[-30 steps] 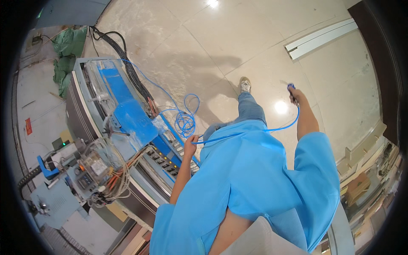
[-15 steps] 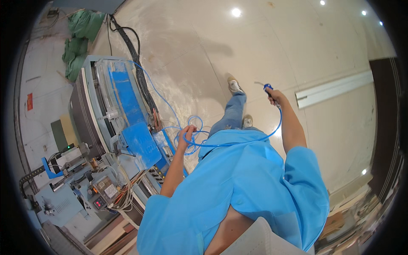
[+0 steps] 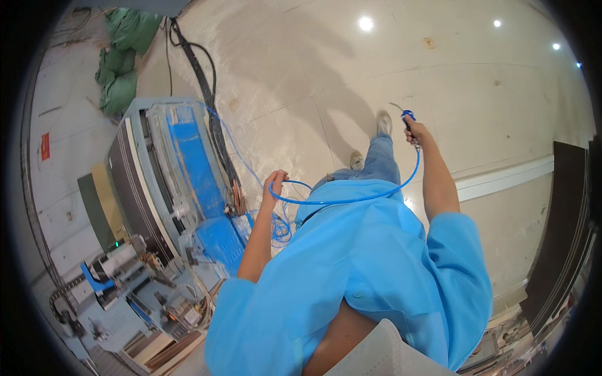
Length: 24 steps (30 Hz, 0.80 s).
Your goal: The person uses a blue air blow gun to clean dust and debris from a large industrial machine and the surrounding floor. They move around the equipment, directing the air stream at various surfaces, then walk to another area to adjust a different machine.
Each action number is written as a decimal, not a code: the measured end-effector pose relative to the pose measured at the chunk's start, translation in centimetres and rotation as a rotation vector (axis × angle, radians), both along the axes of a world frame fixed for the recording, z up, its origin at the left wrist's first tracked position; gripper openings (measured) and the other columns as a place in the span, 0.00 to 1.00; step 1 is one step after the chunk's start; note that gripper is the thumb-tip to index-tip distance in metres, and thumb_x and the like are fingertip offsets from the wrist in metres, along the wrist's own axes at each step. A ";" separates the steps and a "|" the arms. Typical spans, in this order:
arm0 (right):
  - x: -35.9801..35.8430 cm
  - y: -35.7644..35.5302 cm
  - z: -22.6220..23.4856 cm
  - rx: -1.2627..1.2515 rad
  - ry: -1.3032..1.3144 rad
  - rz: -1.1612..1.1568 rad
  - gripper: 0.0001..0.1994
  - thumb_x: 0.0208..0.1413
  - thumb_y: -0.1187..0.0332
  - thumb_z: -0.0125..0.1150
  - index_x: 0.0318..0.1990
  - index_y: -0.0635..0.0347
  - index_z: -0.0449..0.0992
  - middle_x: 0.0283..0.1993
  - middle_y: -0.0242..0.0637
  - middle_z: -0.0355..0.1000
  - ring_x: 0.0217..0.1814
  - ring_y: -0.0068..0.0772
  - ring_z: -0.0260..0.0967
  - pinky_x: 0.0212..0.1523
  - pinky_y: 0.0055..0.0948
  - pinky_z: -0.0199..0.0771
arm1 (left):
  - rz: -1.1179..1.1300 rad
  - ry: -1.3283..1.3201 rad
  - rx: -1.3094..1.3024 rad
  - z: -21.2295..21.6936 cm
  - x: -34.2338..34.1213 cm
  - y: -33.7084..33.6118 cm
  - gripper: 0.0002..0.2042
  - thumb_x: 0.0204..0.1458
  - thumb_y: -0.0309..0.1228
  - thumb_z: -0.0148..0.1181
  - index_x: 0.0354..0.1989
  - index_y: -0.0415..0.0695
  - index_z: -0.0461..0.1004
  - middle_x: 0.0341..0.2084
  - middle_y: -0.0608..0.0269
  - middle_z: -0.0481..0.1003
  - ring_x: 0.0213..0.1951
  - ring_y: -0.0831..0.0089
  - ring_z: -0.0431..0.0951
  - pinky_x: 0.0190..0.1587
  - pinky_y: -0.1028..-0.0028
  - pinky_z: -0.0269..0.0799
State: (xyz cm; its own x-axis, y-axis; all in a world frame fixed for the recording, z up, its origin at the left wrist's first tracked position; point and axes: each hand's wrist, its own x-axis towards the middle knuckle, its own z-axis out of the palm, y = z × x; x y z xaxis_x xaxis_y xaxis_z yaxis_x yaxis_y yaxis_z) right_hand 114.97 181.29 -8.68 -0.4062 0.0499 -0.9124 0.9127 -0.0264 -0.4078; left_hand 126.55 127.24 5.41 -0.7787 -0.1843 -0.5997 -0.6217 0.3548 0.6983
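Note:
My right hand (image 3: 416, 132) is closed round the handle of an air blow gun (image 3: 408, 117), blue with a thin bent nozzle that points away to the left. From the gun's base a blue air hose (image 3: 351, 200) sags across my front to my left hand (image 3: 276, 182), whose fingers are curled round it. Beyond that hand the hose runs on toward a machine, and a loose tangle of it (image 3: 281, 230) lies low beside my left forearm.
On the left stands a long machine (image 3: 191, 150) with blue panels and wiring. Thick black cables (image 3: 207, 94) run along the floor beside it. Green sacks (image 3: 119, 62) lie at the far left. A white strip (image 3: 501, 180) and a dark panel (image 3: 558, 219) are on the right.
I have stepped forward past the machine, the other foot now leading. The white strip sits nearer to me. Both hands keep hold of the gun and hose, and the tangle of hose hangs lower.

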 end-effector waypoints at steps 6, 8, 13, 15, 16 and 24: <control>-11.8 1.1 -0.2 0.185 -0.043 0.329 0.30 0.60 0.38 0.53 0.17 0.53 0.66 0.12 0.31 0.63 0.12 0.28 0.64 0.13 0.33 0.59 | -0.093 0.051 -0.026 0.1 -13.5 3.7 0.19 0.66 0.45 0.51 0.41 0.38 0.78 0.30 0.61 0.80 0.36 0.74 0.78 0.40 0.76 0.71; -16.3 2.8 -0.1 0.108 -0.045 0.194 0.31 0.60 0.37 0.53 0.17 0.53 0.67 0.12 0.31 0.63 0.12 0.28 0.64 0.13 0.32 0.58 | -0.100 -0.029 -0.031 0.4 -17.0 4.9 0.19 0.67 0.43 0.51 0.40 0.36 0.78 0.30 0.61 0.80 0.36 0.74 0.78 0.41 0.75 0.72; -28.9 7.4 0.9 0.027 0.069 -0.090 0.33 0.59 0.32 0.51 0.17 0.50 0.65 0.12 0.28 0.62 0.12 0.26 0.64 0.12 0.28 0.58 | -0.024 -0.142 0.042 1.2 -24.8 7.6 0.21 0.65 0.49 0.51 0.42 0.41 0.78 0.30 0.64 0.80 0.36 0.75 0.78 0.39 0.75 0.71; -34.9 8.4 1.2 0.019 0.055 -0.155 0.33 0.58 0.30 0.50 0.17 0.49 0.65 0.12 0.26 0.62 0.12 0.25 0.64 0.12 0.26 0.58 | 0.085 -0.106 0.078 0.8 -27.3 8.2 0.21 0.65 0.50 0.50 0.42 0.42 0.78 0.30 0.66 0.79 0.37 0.75 0.78 0.38 0.76 0.70; -37.6 8.4 1.2 0.021 0.032 -0.152 0.33 0.59 0.30 0.49 0.17 0.48 0.64 0.12 0.25 0.61 0.12 0.24 0.63 0.12 0.25 0.58 | 0.134 -0.113 0.098 0.3 -28.4 8.4 0.21 0.65 0.50 0.50 0.42 0.43 0.78 0.30 0.66 0.79 0.37 0.75 0.78 0.38 0.76 0.70; -55.1 2.7 -0.6 0.025 0.041 0.380 0.33 0.61 0.33 0.48 0.19 0.55 0.69 0.12 0.31 0.63 0.12 0.29 0.63 0.14 0.32 0.60 | 0.237 -0.402 0.035 -4.7 -38.6 7.6 0.22 0.66 0.49 0.49 0.37 0.42 0.79 0.28 0.66 0.78 0.33 0.78 0.76 0.34 0.77 0.69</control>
State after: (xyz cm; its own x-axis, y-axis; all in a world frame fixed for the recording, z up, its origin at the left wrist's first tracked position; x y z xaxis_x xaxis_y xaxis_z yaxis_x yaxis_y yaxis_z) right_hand 59.89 183.98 -9.26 -0.4364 -0.0890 -0.8953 0.8383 0.3211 -0.4405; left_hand 87.95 134.81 0.74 -0.4224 -0.3031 -0.8543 -0.9064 0.1507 0.3947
